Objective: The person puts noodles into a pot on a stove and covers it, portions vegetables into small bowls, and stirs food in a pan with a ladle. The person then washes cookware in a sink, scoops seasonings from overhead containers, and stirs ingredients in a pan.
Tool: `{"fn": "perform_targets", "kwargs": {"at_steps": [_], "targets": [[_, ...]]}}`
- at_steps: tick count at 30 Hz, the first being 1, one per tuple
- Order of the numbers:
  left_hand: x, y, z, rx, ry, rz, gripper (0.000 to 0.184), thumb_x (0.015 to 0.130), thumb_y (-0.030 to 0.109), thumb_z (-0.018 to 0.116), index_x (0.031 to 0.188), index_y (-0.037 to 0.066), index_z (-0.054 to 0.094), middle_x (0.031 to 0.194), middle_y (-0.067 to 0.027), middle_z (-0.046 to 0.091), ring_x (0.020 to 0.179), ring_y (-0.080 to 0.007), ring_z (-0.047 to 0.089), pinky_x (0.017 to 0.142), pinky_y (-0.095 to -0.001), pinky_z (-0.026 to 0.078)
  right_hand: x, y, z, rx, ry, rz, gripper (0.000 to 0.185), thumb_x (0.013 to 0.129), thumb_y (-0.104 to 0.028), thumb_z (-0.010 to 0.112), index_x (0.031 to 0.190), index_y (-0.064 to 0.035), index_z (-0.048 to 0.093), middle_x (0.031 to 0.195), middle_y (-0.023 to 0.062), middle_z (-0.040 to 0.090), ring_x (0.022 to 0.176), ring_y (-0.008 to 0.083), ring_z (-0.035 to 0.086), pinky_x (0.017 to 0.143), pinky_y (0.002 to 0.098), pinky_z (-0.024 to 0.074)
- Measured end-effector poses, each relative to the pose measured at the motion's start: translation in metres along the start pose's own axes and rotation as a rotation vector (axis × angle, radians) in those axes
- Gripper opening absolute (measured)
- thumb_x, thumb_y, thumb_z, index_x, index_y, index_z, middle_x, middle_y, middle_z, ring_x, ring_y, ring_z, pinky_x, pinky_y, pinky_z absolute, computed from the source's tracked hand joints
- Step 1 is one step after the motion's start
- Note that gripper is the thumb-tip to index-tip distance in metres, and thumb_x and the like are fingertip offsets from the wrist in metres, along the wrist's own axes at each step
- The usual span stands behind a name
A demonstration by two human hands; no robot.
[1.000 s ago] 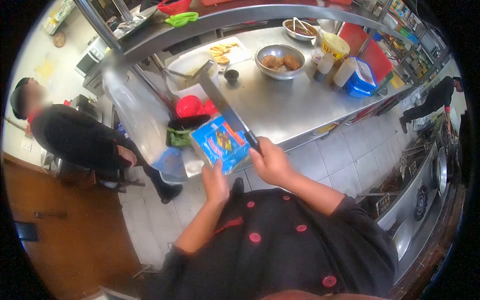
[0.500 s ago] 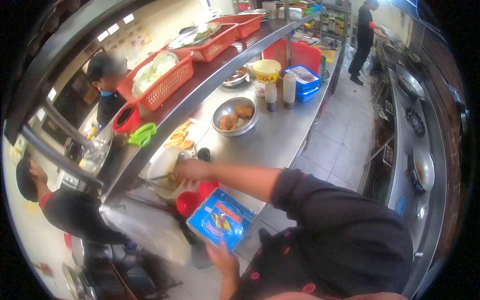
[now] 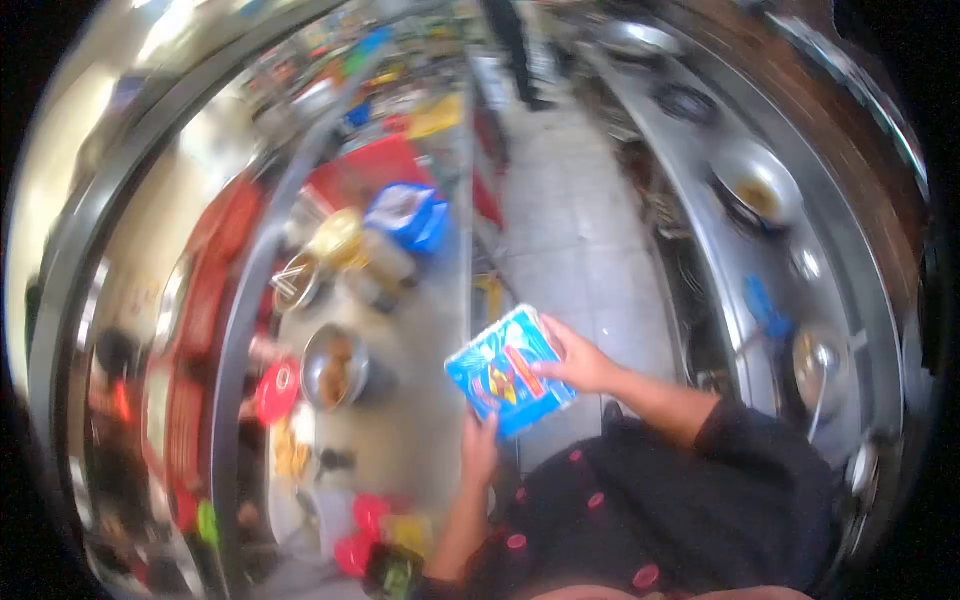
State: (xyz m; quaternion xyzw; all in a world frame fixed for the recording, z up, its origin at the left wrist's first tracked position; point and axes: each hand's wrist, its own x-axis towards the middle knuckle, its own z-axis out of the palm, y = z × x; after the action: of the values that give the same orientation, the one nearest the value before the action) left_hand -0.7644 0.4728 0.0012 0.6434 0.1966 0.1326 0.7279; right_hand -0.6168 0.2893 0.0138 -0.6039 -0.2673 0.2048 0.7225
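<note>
In front of my chest is a flat blue packet (image 3: pixel 510 372) in shiny wrap, its label printed in red and yellow. My left hand (image 3: pixel 480 450) grips its lower edge. My right hand (image 3: pixel 580 362) holds its right side, thumb across the front. The packet is tilted and hangs over the gap between table edge and floor. To its left on the steel table (image 3: pixel 400 400) stands a metal bowl (image 3: pixel 335 368) with brown pieces of food in it. Motion blurs the table side.
Red cups (image 3: pixel 362 535) stand near the table's lower end. A red round item (image 3: pixel 279 390) is beside the bowl, near another person's hand. A blue container (image 3: pixel 408 215) sits farther up. The stove counter on the right carries a wok (image 3: pixel 755 185). Someone's legs (image 3: pixel 515 50) show up the aisle.
My right hand has left the white container on the table and now holds the packet too. The view has swung right toward the aisle and stove. A red round item has appeared beside the bowl.
</note>
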Motion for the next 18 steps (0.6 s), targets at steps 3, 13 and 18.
{"fn": "perform_targets", "kwargs": {"at_steps": [3, 13, 18], "targets": [[0.077, 0.014, 0.110, 0.502, -0.146, 0.073, 0.065, 0.096, 0.026, 0.056, 0.145, -0.005, 0.025, 0.140, -0.0194, 0.043, 0.126, -0.0263, 0.044, 0.106, -0.0375, 0.034, -0.029, -0.025, -0.076, -0.104, 0.354, 0.061, 0.089, 0.083, -0.011, 0.072, 0.147, 0.0085, 0.012, 0.143, 0.0201, 0.039, 0.132, 0.0229, 0.039, 0.109, 0.0345, 0.0322], [0.195, 0.007, 0.449, 1.032, -0.632, 0.482, 0.044, 0.096, 0.034, 0.048, 0.119, -0.003, 0.054, 0.101, -0.0241, 0.066, 0.094, -0.0394, 0.065, 0.082, -0.0451, 0.048, -0.058, -0.037, -0.292, -0.304, 1.145, -0.125, 0.084, 0.085, -0.001, 0.064, 0.145, 0.0116, 0.007, 0.140, 0.0229, 0.042, 0.129, 0.0236, 0.044, 0.107, 0.0328, 0.0345], [0.197, 0.006, 0.599, 0.581, -0.978, 0.635, 0.051, 0.095, 0.040, 0.045, 0.120, -0.004, 0.055, 0.109, -0.0266, 0.063, 0.103, -0.0424, 0.060, 0.088, -0.0447, 0.046, -0.070, -0.058, -0.387, -0.438, 1.499, -0.275, 0.082, 0.085, -0.002, 0.064, 0.144, 0.0120, 0.009, 0.140, 0.0229, 0.042, 0.129, 0.0229, 0.044, 0.107, 0.0326, 0.0347]]}}
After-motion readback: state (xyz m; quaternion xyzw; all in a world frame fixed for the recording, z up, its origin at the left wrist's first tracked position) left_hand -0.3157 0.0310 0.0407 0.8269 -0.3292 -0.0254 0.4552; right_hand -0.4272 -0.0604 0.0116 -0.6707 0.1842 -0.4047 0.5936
